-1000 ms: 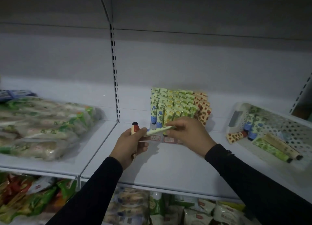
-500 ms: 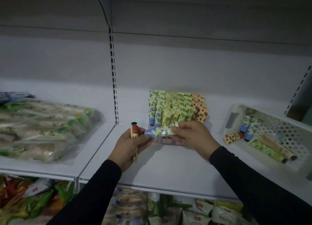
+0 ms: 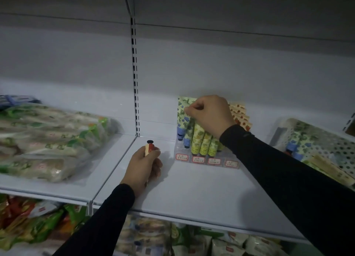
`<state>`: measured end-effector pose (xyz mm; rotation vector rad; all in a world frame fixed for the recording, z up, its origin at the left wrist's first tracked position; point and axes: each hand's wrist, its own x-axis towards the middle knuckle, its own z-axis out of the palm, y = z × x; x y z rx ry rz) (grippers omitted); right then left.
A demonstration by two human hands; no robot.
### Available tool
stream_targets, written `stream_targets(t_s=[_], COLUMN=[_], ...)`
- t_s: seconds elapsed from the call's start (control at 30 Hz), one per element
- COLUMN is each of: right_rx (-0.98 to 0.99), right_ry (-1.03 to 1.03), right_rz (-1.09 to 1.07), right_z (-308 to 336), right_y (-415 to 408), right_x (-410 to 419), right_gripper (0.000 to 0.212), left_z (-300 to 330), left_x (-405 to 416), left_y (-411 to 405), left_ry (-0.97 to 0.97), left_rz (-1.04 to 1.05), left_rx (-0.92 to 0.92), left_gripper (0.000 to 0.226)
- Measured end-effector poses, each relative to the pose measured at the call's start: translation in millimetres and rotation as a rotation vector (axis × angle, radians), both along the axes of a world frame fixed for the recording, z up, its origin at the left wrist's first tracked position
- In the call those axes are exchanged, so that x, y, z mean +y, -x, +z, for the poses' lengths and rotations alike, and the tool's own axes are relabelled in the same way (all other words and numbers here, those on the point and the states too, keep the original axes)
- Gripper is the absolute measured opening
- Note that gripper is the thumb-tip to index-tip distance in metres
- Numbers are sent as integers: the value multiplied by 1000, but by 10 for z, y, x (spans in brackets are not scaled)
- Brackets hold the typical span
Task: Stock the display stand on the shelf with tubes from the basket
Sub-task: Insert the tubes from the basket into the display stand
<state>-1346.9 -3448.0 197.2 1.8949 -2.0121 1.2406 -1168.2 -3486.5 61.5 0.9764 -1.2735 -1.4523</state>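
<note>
The clear plastic display stand (image 3: 206,160), with red price labels along its front, sits on the white metal shelf (image 3: 201,190) and is already mostly full: blue-flowered tubes in its left column, green-patterned ones in the middle, orange-spotted ones at the right. Your right hand (image 3: 209,114) hovers over the left column, fingers curled and pinching the crimped top of a blue-flowered tube (image 3: 182,111) that stands in or just above that row; its seating looks not quite finished. Your left hand (image 3: 143,168) grips a red-and-cream tube with a black cap (image 3: 149,147), waiting in front of the stand. The white perforated plastic basket (image 3: 345,152) at the right holds several more tubes, so I judge the stocking well advanced but not done.
</note>
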Motion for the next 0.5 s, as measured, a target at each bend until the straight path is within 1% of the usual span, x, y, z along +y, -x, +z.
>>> stream_targets(t_s=[0.13,0.27,0.37,0.5], right_rx=[69,124,166,203], right_ry=[-46,-82,-89,-92], right_rz=[-29,-56,-82,-117], right_z=[-80,-146,-184,-186], right_y=[-12,11,20,-19], right_x=[-209,-289,-325,-327], right_gripper=[36,37,43,37], left_z=[-14,-5,-15,-14], left_x=[3,-2,-8,-3], left_y=[-1,5,6,5], left_ry=[7,3,-5,-12], left_rz=[-18,-28,-34,-37], left_rx=[-5,6,20,34], left_gripper=[11,9,9,8])
